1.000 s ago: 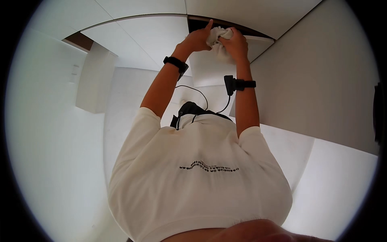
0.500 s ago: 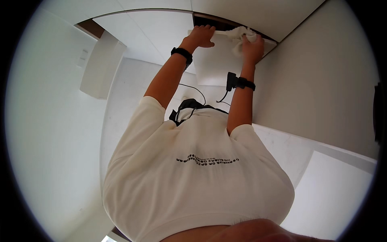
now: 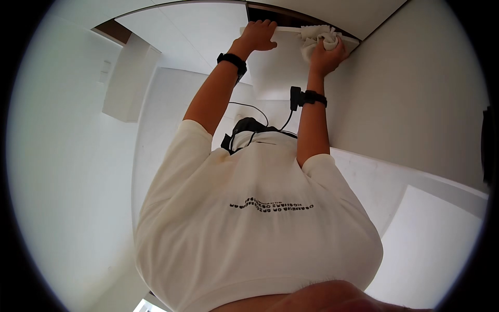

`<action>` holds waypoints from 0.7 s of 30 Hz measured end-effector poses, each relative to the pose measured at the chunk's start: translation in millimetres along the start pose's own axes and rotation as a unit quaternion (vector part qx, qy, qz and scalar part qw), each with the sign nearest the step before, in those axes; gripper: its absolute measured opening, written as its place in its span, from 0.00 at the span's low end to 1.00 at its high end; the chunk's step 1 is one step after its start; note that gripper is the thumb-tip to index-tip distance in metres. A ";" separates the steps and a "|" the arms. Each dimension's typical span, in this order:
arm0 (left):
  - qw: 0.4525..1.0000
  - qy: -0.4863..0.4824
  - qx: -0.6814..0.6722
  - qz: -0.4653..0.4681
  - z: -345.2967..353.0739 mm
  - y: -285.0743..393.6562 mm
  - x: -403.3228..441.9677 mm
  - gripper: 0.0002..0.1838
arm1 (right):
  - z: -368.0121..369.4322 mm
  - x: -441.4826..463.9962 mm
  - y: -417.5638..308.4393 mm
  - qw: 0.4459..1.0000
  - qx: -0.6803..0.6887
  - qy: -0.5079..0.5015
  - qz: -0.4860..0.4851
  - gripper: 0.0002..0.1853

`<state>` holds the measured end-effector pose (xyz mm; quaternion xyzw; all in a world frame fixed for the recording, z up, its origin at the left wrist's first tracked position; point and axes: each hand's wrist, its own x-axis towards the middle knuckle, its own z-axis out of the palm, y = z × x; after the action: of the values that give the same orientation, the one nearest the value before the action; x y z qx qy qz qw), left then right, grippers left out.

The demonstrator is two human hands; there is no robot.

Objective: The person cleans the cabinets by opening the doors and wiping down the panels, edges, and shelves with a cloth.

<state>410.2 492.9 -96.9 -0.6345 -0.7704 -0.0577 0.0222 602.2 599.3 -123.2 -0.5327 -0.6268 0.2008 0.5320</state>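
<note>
A crumpled white cloth (image 3: 313, 41) lies against the top edge of a white drawer or cabinet front (image 3: 278, 67), which stands pulled out from a dark opening. My right hand (image 3: 329, 54) grips this cloth near the right end of the edge. At the left end, my left hand (image 3: 259, 36) rests over the same edge, fingers bent across it and thumb apart, with no cloth in it. Whether its fingers clasp the panel from behind is hidden.
White cabinet fronts (image 3: 192, 39) extend to the left of the opening. A tall grey-white panel (image 3: 405, 93) rises on the right. Black straps with devices sit on both wrists, and a cable (image 3: 249, 105) hangs near my waist. A white box-like unit (image 3: 130, 78) is at the left.
My left hand has left the cloth and moved onto the panel's left edge. My right hand has carried the cloth rightward along the edge. The view has shifted slightly.
</note>
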 end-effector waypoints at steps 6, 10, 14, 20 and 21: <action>1.000 -0.028 -0.004 -0.006 9.6 6.0 24.0 0.28 | 9.9 -28.1 -22.7 0.989 -0.010 -0.148 -0.020 0.30; 0.998 -0.038 -0.042 -0.025 20.6 -6.0 22.9 0.25 | 20.2 -37.9 -7.8 0.982 -0.011 -0.177 -0.059 0.31; 0.994 -0.020 -0.023 -0.101 20.7 -28.5 -3.0 0.20 | 12.3 -14.9 22.1 0.991 -0.056 -0.125 -0.004 0.32; 0.982 -0.049 -0.105 -0.149 -1.7 -16.2 -11.6 0.17 | 10.8 -10.0 17.4 0.984 -0.115 -0.134 -0.024 0.34; 0.982 -0.043 -0.108 -0.147 -3.7 -15.4 -12.5 0.18 | 9.5 -16.2 5.0 0.980 -0.105 -0.169 -0.021 0.34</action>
<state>397.4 477.4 -95.5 -0.5146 -0.8449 -0.1162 -0.0885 593.9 589.8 -138.0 -0.5310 -0.7361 0.2101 0.3634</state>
